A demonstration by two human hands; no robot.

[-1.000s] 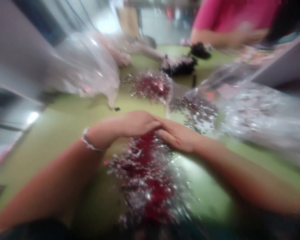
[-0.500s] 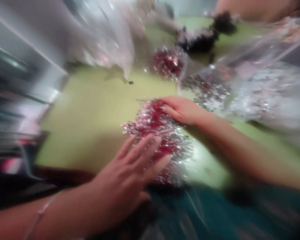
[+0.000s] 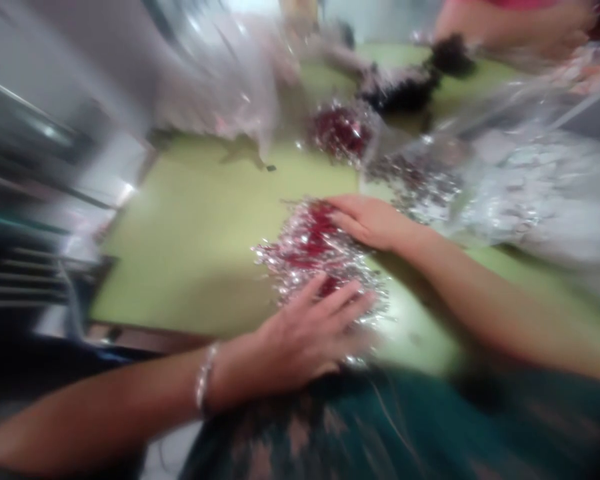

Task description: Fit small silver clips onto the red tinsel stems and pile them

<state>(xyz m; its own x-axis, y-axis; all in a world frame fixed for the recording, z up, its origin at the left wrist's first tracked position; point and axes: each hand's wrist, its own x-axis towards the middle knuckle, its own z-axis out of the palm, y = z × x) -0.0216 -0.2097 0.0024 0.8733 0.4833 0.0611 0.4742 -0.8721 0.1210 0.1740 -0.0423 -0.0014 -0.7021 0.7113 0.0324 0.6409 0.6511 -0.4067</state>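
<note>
A bunch of red and silver tinsel [image 3: 313,250] lies on the green table [image 3: 200,227] in front of me. My left hand [image 3: 305,337], with a bracelet on the wrist, lies flat with fingers spread on the near end of the tinsel. My right hand [image 3: 373,220] rests on the far end, fingers stretched out and pressing down. The picture is blurred.
More red and silver tinsel [image 3: 343,130] lies further back, beside clear plastic bags [image 3: 505,180] on the right and another bag [image 3: 220,80] at the back left. Dark tinsel [image 3: 405,87] lies near another person's arm [image 3: 510,23] at the far end. Dark green cloth [image 3: 380,427] covers my lap.
My hands, together over the tinsel's far end a second ago, have parted. My left hand came back to the near end and settled flat on it. The view has shifted left.
</note>
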